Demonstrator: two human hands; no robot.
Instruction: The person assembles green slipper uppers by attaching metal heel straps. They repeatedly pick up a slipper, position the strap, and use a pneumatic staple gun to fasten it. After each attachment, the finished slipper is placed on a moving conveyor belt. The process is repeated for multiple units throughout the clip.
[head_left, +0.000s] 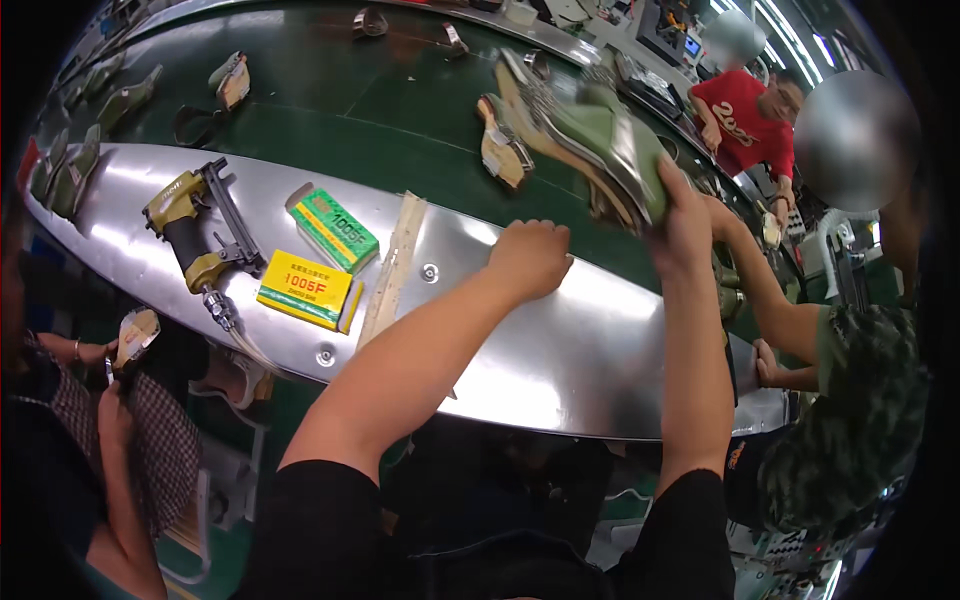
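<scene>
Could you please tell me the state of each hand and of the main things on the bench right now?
Left hand: closed in a fist, resting on the metal bench.
Right hand: gripping the green shoe, lifted above the belt.
Staple gun: lying on its side, unheld.
Green box: closed.
Yellow box: closed.

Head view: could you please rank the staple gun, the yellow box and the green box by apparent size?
1. Staple gun, clearly largest.
2. Yellow box and green box: these look about alike, so I would not rank one above the other.
</scene>
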